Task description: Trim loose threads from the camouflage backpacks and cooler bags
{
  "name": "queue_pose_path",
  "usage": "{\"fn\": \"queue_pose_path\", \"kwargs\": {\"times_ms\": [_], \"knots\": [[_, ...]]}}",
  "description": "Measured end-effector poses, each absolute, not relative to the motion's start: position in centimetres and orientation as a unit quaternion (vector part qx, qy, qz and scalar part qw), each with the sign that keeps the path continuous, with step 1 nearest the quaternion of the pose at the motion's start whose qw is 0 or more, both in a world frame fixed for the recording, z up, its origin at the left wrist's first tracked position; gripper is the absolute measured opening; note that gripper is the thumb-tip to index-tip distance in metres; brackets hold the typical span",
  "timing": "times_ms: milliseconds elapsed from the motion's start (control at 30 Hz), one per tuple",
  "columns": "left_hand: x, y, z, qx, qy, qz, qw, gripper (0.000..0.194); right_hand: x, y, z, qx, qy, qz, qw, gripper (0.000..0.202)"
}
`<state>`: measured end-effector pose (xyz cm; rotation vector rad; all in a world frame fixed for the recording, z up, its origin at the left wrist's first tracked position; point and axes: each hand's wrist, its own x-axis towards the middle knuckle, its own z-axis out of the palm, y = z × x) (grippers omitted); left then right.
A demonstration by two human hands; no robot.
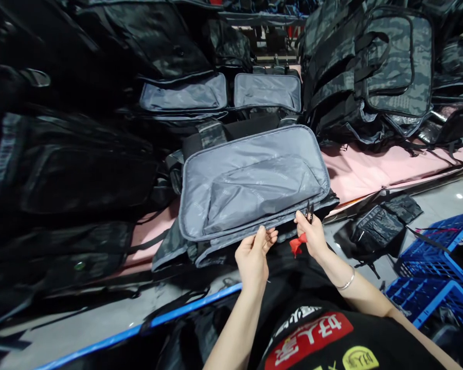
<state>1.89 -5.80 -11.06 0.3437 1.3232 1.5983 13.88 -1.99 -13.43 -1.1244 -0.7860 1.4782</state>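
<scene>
An open backpack (254,177) lies in front of me, its grey-blue lining facing up and its rim edged with piping. My left hand (254,252) is closed in a pinch at the near edge of the bag, thumb and fingers on the fabric there. Beside it, my right hand (310,231) grips small dark thread snips (309,210), whose blades point away from me. A strip of red cloth (298,245) hangs by the right palm. The lower part of the bag is in shadow.
Dark camouflage backpacks (399,61) are heaped at the back and left. Pink sheeting (370,167) covers the table. On the floor at right lie a dark bag (386,221) and blue crates (440,246). A blue bar (185,313) runs along the near left.
</scene>
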Motion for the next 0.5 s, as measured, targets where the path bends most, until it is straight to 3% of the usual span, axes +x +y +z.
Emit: {"fn": "queue_pose_path", "kwargs": {"times_ms": [233, 500], "knots": [[2.9, -5.5, -10.3, 0.146, 0.513, 0.677, 0.508, 0.033, 16.4, -5.3, -13.1, -0.516, -0.633, 0.407, 0.409, 0.021], [2.9, -5.5, -10.4, 0.141, 0.512, 0.674, 0.514, 0.029, 14.5, -5.9, -12.8, -0.513, -0.691, 0.318, 0.398, 0.018]]}}
